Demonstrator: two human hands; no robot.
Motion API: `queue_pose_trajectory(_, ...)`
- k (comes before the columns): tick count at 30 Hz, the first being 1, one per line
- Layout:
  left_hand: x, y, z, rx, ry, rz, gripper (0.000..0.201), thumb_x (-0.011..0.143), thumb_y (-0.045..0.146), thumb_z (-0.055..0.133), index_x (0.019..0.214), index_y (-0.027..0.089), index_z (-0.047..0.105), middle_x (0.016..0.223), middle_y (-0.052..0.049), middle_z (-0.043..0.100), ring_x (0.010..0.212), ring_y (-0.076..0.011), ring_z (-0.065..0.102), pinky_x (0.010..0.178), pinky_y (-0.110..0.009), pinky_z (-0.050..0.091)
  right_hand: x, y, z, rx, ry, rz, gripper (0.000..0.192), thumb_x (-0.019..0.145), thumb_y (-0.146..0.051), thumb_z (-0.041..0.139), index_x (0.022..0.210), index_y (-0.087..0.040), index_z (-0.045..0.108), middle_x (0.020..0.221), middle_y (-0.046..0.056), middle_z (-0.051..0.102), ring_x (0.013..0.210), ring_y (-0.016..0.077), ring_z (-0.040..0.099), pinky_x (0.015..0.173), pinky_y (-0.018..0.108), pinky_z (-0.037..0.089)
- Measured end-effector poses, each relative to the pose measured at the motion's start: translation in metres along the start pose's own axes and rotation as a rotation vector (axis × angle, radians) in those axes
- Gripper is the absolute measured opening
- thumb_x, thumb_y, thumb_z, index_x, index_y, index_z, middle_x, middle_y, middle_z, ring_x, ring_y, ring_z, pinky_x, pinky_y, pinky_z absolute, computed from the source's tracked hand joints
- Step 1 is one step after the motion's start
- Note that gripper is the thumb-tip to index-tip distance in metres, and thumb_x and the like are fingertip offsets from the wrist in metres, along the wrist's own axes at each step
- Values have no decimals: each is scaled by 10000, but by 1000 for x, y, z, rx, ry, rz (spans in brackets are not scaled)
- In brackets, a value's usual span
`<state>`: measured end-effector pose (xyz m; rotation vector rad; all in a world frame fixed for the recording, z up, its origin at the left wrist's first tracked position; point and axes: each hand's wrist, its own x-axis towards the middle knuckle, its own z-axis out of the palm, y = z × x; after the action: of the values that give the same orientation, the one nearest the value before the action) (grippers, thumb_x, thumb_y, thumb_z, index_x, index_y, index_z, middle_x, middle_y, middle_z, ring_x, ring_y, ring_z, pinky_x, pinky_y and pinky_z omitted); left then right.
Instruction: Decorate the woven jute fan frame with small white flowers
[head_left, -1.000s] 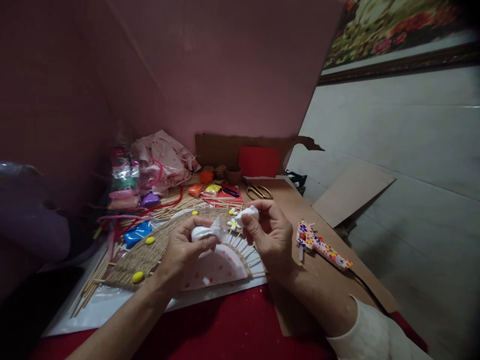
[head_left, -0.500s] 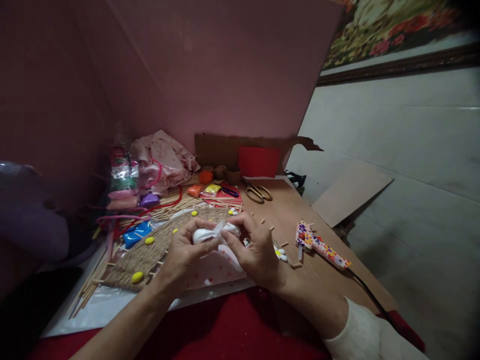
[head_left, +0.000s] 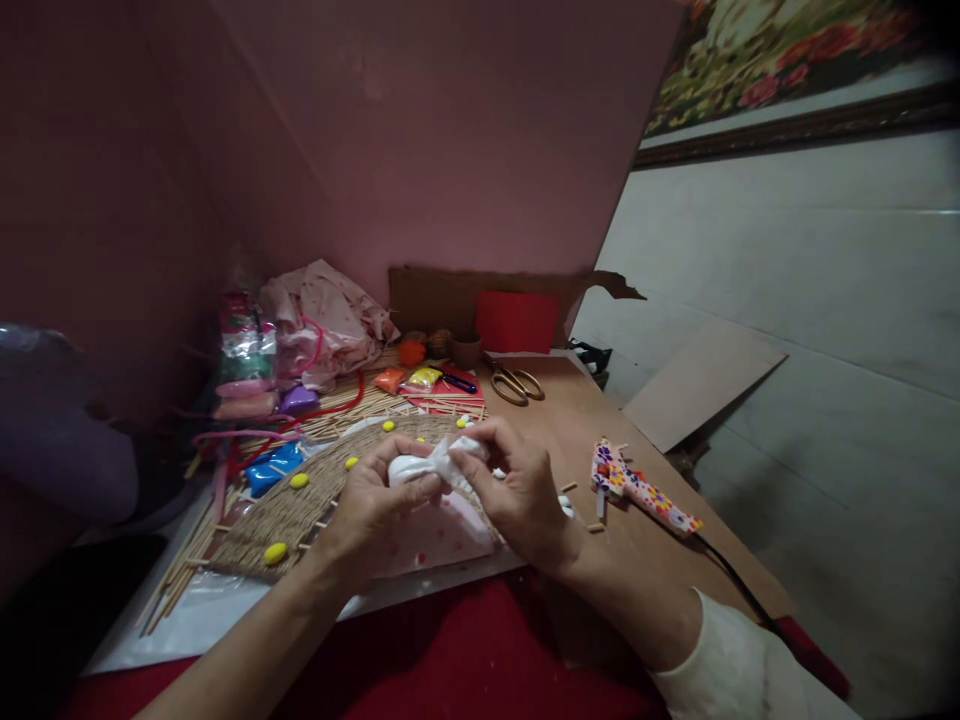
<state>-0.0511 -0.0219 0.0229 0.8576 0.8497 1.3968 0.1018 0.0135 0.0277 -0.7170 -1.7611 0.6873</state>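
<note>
Both hands pinch one small white packet above the woven fan piece.

I see my left hand [head_left: 371, 505] holding the fat end of the white clay packet [head_left: 420, 466], thumb and fingers pressed on it, while my right hand [head_left: 521, 495] pinches the twisted plastic end between thumb and forefinger. The packet is in the air, just over the straw fan [head_left: 300, 505] with yellow dots. On the board behind lie an orange clay bag [head_left: 390, 380] and a yellow clay bag [head_left: 424, 378], each with soft clay inside; scissors [head_left: 514, 384] and a flowered glue gun [head_left: 645, 495] lie to the right.
</note>
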Motion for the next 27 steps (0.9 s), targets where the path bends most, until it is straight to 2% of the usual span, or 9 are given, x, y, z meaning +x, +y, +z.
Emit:
queue_pose_trajectory(3,-1,2,3,-37,-16,-4,293,577,159,797,785,169,590,636,2,663,549,-106,590,545,-210,468,-1,2,2,159,94,89,150,822,-302,610,899,-186,552,701,-10,568,581,106,524,522,226,446)
queue_pose_trajectory(8,0,4,0,-16,-13,-7,294,583,152,790,790,162,582,628,-6,667,561,-104,591,547,-197,465,-2,3,-1,171,189,4,126,842,-265,595,938,-202,543,742,-7,561,621,107,538,562,233,462)
queue_pose_trajectory(11,1,2,-2,-16,1,-11,303,579,154,794,794,164,580,634,-3,671,549,-101,590,542,-198,465,-1,2,-4,86,148,-96,164,832,-237,604,980,-217,536,815,10,565,683,122,547,617,257,473)
queue_pose_trajectory(14,1,1,-3,-4,6,-16,312,573,160,801,796,166,583,644,1,674,536,-103,591,528,-197,460,0,1,-4,-30,-18,-204,146,831,-178,576,971,-216,557,897,38,582,803,157,561,706,294,476)
queue_pose_trajectory(16,0,1,-1,-2,-11,-18,305,579,166,798,802,166,589,641,2,672,537,-105,593,528,-198,458,-1,1,-3,-14,-73,-171,112,841,-161,549,940,-212,563,870,35,587,792,156,563,692,289,474)
queue_pose_trajectory(20,-1,2,3,-38,-48,-30,295,577,175,794,788,164,587,613,1,654,547,-110,585,545,-209,461,-2,1,-2,219,82,6,107,835,-235,592,922,-210,536,759,-3,550,655,120,532,581,244,462)
queue_pose_trajectory(23,0,3,1,-45,-58,-38,287,585,185,791,784,162,585,607,-4,649,554,-105,575,551,-201,455,-2,0,-3,307,202,22,124,845,-248,585,946,-221,518,763,-9,536,640,110,525,571,236,467)
queue_pose_trajectory(25,0,3,-1,-49,-82,-54,273,603,203,786,783,158,585,605,-10,644,547,-97,565,534,-186,439,-2,-2,-4,275,209,-24,134,847,-223,579,965,-229,516,797,-2,537,659,112,531,587,242,475)
queue_pose_trajectory(27,0,2,-2,-62,-105,-85,271,615,217,783,791,159,584,613,-10,640,525,-89,553,504,-175,423,-2,-3,-4,174,114,-125,157,836,-181,577,976,-232,527,858,16,555,737,133,553,657,274,491)
